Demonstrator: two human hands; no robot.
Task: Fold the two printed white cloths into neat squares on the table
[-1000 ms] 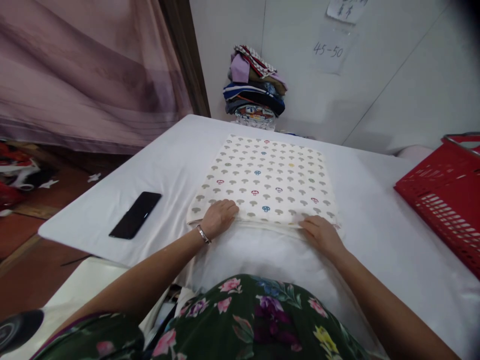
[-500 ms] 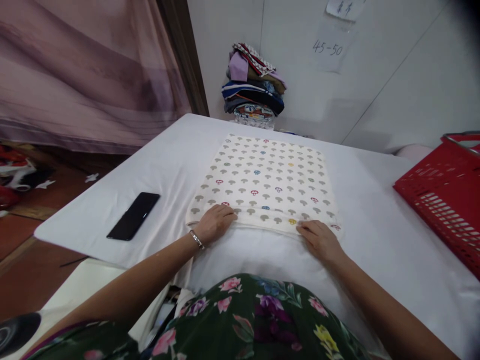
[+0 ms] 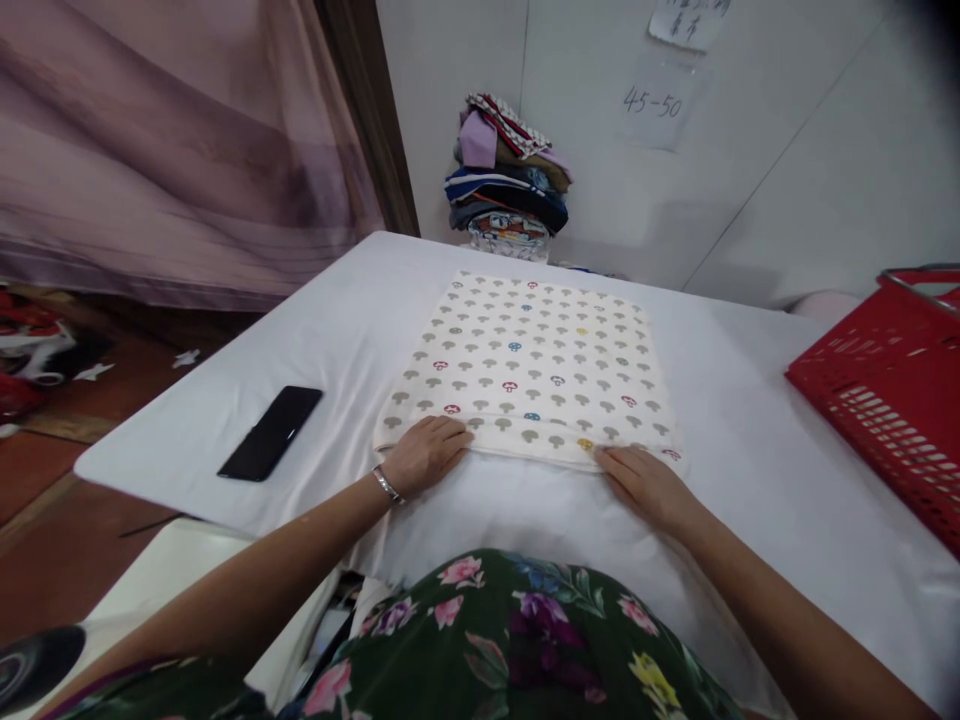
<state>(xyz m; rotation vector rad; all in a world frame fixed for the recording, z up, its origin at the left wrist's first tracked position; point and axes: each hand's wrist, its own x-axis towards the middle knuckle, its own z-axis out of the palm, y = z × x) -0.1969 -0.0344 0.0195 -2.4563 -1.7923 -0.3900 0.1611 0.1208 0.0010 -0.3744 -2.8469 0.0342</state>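
Observation:
A cream cloth [image 3: 536, 345] printed with small mushrooms, mostly grey with a few red, blue and yellow, lies folded flat on the white-covered table [image 3: 300, 300]. Along its near edge, towards the left corner, my left hand [image 3: 426, 455] has its fingers closed on the fabric. A bracelet circles that wrist. My right hand [image 3: 646, 482] pinches the same edge near the right corner, fingers together. Both thumbs are mostly hidden. A low crease runs across the cloth just beyond my fingers.
A black phone [image 3: 271, 433] lies on the table at left. Against the wall stands a stack of folded fabrics [image 3: 510, 180]. A red plastic basket [image 3: 892, 370] rests on the right side. A pink curtain [image 3: 172, 150] hangs at the far left.
The view has shifted very slightly. Both hands stay at the near edge of the cloth, with no clear movement of the fabric.

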